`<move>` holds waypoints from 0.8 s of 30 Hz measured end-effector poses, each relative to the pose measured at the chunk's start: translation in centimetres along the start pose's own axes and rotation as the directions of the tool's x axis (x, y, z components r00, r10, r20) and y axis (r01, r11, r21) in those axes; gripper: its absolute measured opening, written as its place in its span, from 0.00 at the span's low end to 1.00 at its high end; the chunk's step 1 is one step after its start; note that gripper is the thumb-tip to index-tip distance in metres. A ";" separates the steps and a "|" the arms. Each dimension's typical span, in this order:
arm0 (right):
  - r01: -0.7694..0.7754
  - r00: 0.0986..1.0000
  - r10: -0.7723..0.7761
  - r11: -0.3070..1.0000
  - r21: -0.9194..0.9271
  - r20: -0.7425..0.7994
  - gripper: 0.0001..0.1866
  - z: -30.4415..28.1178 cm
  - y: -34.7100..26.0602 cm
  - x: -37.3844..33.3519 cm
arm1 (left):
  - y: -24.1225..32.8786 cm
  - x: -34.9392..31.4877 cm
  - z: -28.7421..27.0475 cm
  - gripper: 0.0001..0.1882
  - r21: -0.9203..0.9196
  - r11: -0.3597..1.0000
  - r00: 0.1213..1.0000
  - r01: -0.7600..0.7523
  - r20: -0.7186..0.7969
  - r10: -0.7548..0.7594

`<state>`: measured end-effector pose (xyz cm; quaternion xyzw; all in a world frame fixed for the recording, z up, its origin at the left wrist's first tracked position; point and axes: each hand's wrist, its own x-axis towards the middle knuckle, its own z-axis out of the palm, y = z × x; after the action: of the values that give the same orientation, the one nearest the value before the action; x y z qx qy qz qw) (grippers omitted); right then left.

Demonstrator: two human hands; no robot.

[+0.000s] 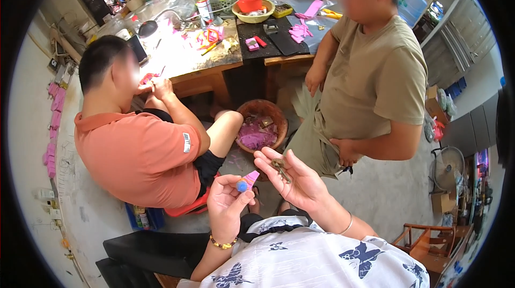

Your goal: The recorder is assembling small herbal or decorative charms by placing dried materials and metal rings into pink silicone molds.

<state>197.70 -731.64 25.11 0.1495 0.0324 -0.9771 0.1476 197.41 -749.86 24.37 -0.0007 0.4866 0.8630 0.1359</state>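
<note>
My left hand (pixel 227 200), palm up, has its thumb and fingers closed on a small pink wedge-shaped piece (pixel 251 176). A round blue knob (pixel 242 186) shows at its lower end. To the right, my right hand (pixel 300 186) is palm up with its fingers stretched out flat. Across its fingers and palm lies a small brass-coloured metal piece (pixel 279 168), slim and partly looped; its exact kind is too small to tell. The two hands are apart, side by side in front of my patterned white clothing.
A brown tub (pixel 285 122) of pink scraps stands ahead. At left, a seated person in an orange shirt (pixel 134 154) works at the cluttered workbench (pixel 214 57). A person in a khaki shirt (pixel 375 73) stands at right. A wooden chair (pixel 429 240) sits lower right.
</note>
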 end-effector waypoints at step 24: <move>-0.273 0.951 0.256 0.958 -0.088 -0.171 0.11 -3.5 2.0 -1.9 | -0.5 -1.0 -0.9 0.16 0.008 0.994 0.992 0.112 0.055 -0.112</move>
<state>201.03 -732.69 22.27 0.2210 0.0777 -0.9303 0.2824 198.38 -750.57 23.58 -0.0039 0.4841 0.8524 0.1977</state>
